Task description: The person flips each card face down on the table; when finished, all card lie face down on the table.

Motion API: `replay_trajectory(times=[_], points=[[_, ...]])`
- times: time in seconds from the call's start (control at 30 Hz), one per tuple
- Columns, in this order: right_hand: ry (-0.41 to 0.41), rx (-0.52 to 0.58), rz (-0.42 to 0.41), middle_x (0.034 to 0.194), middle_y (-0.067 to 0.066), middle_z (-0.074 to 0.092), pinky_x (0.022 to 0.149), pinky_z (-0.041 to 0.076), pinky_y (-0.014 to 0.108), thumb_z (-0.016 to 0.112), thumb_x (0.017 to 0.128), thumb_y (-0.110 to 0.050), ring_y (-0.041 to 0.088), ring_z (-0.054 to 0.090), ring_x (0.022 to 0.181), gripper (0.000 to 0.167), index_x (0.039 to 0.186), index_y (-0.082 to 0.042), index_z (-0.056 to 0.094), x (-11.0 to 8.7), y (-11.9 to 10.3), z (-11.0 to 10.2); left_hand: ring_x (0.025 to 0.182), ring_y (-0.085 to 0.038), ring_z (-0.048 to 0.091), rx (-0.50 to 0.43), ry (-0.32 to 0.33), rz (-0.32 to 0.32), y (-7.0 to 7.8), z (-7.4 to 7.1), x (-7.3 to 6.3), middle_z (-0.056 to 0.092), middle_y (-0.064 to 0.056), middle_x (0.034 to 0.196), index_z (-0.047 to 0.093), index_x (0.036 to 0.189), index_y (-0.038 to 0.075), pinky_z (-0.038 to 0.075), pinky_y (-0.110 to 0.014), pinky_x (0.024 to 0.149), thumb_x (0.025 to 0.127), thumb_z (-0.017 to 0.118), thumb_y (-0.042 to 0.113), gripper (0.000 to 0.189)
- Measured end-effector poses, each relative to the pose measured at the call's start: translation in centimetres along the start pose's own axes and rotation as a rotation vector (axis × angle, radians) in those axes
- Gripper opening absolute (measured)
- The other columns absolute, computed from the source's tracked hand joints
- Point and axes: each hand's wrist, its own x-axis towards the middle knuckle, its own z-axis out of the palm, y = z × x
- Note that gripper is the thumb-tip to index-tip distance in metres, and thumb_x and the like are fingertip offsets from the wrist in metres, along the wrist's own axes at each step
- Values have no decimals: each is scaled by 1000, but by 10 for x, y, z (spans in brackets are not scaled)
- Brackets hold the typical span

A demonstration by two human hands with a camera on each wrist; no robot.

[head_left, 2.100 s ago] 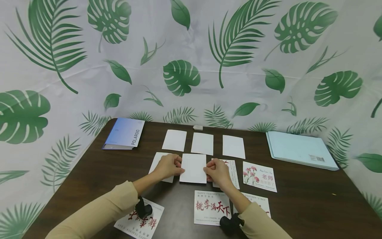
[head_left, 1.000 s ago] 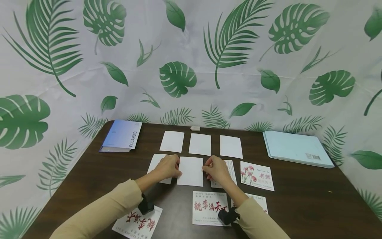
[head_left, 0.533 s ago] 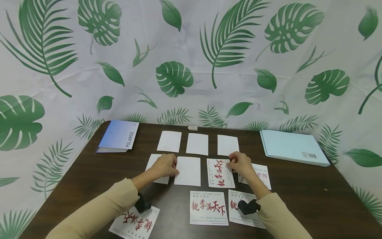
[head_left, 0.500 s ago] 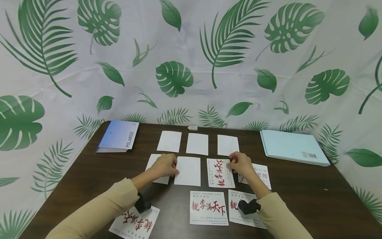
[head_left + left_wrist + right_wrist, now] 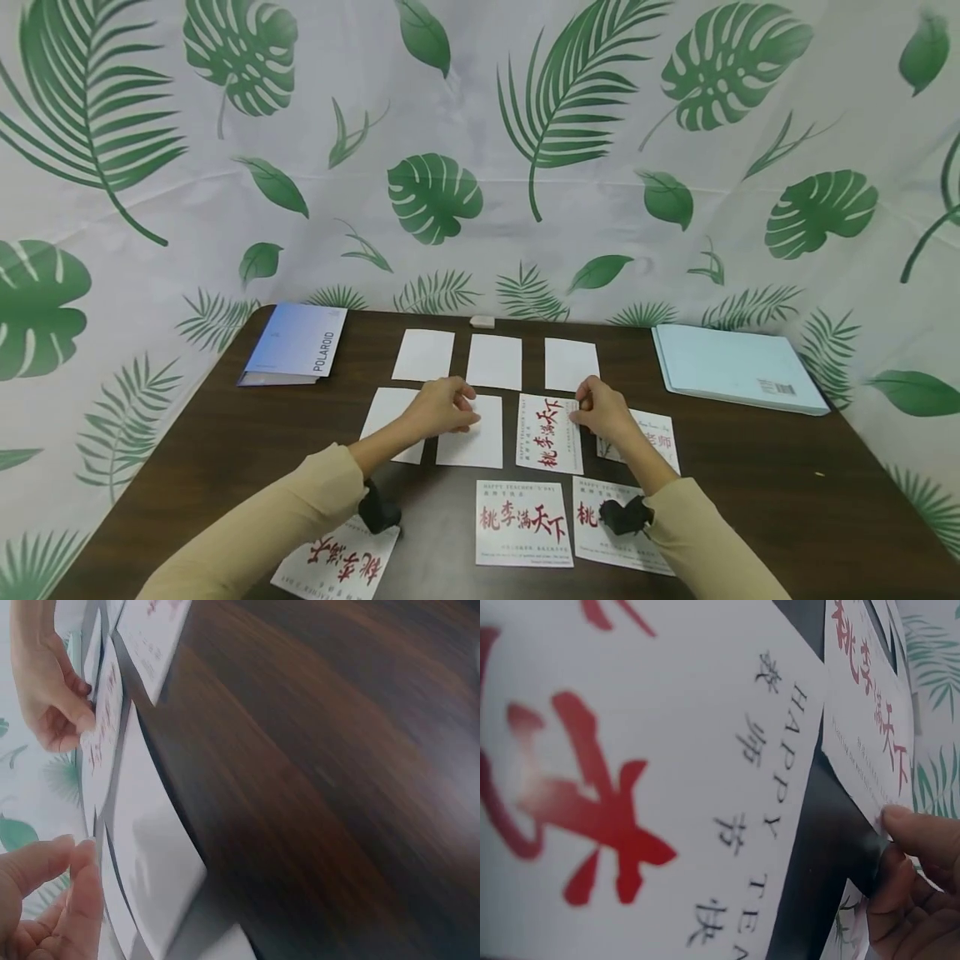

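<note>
My right hand (image 5: 606, 410) pinches the right edge of a card with red Chinese lettering (image 5: 543, 437), turned sideways; in the right wrist view the thumb (image 5: 919, 829) lies on that edge. My left hand (image 5: 441, 407) is over a blank white card (image 5: 480, 442), fingers loosely curled around nothing. Its thumb and index tips nearly meet in the left wrist view. Left of that card lies another white card (image 5: 386, 410), partly behind the hand. A flower card (image 5: 662, 437) is partly hidden by my right hand.
Three white cards (image 5: 495, 362) form a back row. Nearer me lie more red-lettered cards (image 5: 523, 533), one upside down (image 5: 341, 567) under my left wrist. A blue POLAROID album (image 5: 300, 342) stands back left, a pale blue folder (image 5: 738, 367) back right, a small white block (image 5: 482, 322) behind.
My right hand has moved right, from beside the middle white card to the red-lettered card's right edge. The left hand has left the white card's left edge and shifted right over it.
</note>
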Motion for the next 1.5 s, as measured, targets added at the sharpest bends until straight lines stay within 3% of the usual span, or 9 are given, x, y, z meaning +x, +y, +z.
replay_trajectory(times=[0.17, 0.37, 0.6, 0.83, 1.0, 1.17, 1.33, 1.5], points=[[50, 3, -50, 79, 6, 51, 61, 39, 27, 69, 78, 2, 18, 48, 72, 23, 88, -4, 49, -2, 4, 1, 63, -12, 64, -79, -34, -5, 11, 19, 17, 65, -10, 85, 60, 108, -7, 55, -21, 56, 80, 72, 5, 33], [89, 30, -97, 77, 6, 53, 60, 40, 26, 69, 78, 3, 17, 49, 71, 21, 87, -4, 51, -4, 7, 0, 68, -13, 63, -135, -15, -35, 19, 39, 34, 65, -14, 95, 60, 109, -6, 56, -21, 60, 80, 71, 4, 32], [96, 65, -81, 79, 7, 55, 59, 42, 24, 69, 80, 2, 17, 50, 72, 20, 89, -3, 52, -5, 9, -3, 67, -16, 65, -118, 35, -12, 23, 55, 46, 67, -11, 85, 62, 104, -5, 56, -21, 58, 78, 71, 0, 28], [82, 134, -13, 80, 9, 56, 51, 43, 24, 68, 82, -1, 16, 49, 66, 19, 92, -2, 52, -8, 12, -3, 60, -11, 61, -146, 77, 54, 23, 60, 47, 63, -3, 72, 62, 94, -1, 55, -20, 54, 76, 70, -3, 20], [126, 200, 34, 84, 10, 58, 50, 44, 22, 68, 83, -4, 14, 52, 66, 22, 100, 0, 55, -13, 10, -1, 63, -11, 60, -263, 52, -37, 23, 61, 49, 62, -6, 77, 62, 100, -2, 58, -25, 59, 78, 68, -6, 23], [176, 255, 14, 86, 10, 60, 56, 44, 18, 67, 82, -1, 15, 53, 73, 18, 98, 1, 60, -25, -6, 9, 61, -10, 57, -280, 52, -98, 27, 58, 49, 60, -5, 78, 62, 102, -1, 57, -25, 57, 78, 67, -6, 25], [99, 323, -61, 80, 7, 62, 57, 45, 17, 70, 80, -2, 12, 53, 69, 15, 93, 1, 63, -39, -30, 26, 59, -9, 58, -309, 58, -95, 33, 55, 47, 63, -9, 79, 61, 101, -2, 58, -26, 58, 77, 64, -7, 24], [102, 300, -39, 76, 4, 61, 56, 44, 17, 77, 78, -17, 10, 53, 67, 27, 93, -2, 60, -48, -45, 36, 57, -10, 59, -316, 43, -65, 44, 55, 43, 62, -9, 80, 60, 101, -3, 58, -27, 57, 76, 60, -7, 25]])
